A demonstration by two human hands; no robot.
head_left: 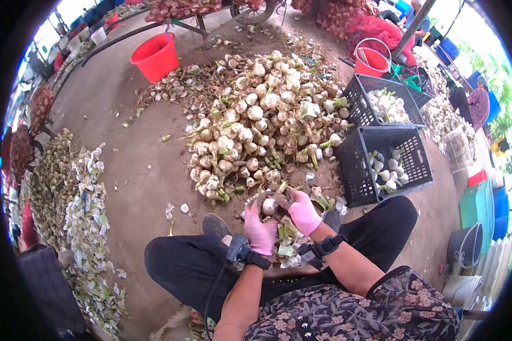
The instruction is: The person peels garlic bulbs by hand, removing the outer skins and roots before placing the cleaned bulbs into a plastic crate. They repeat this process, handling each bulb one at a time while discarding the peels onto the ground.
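Note:
Both hands wear pink gloves with dirty fingertips and meet between the knees. My left hand (260, 230) is closed round a garlic bulb (269, 206). At the bulb's right side, my right hand (303, 212) has its fingers bent together near the stem; what it grips is too small to make out. Just beyond the hands lies a large heap of garlic bulbs (261, 122) with stems. Below them are loose peeled leaves (288, 250) between the legs.
Two black crates stand at the right, the nearer crate (355, 170) holding some cleaned bulbs, the farther crate (360, 102) more. A red tub (155, 57) is beyond the heap. Leaf waste (85, 221) lines the left. A seated person (479, 105) is at the far right.

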